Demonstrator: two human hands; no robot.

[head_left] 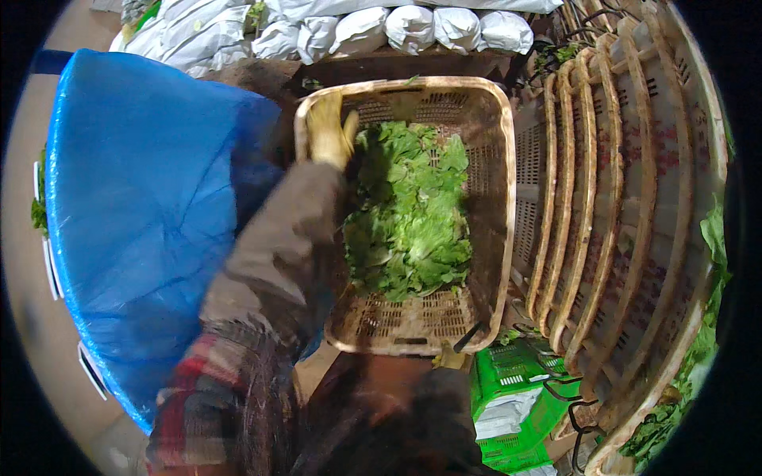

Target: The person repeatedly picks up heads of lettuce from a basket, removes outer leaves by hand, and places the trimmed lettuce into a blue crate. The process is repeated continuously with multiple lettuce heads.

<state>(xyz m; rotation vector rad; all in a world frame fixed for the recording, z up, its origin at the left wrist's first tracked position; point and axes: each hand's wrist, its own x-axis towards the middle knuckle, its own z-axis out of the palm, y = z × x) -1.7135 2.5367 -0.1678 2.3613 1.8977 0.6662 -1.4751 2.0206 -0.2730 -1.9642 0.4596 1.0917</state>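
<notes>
A brown plastic basket with slotted walls stands before me. Loose green lettuce leaves lie across its bottom. My left hand, in a yellow glove, is at the basket's far left corner against the inner wall. Its thumb stands apart from the fingers, and nothing shows in its grasp. My right hand, also gloved in yellow, is at the near rim and mostly hidden. A thin dark object juts over the rim beside it; whether the hand holds it is unclear.
At left is a large container covered in blue plastic sheeting. A nested stack of similar baskets with dark metal hooks leans at right. Green plastic crates sit below it. White wrapped bundles line the back.
</notes>
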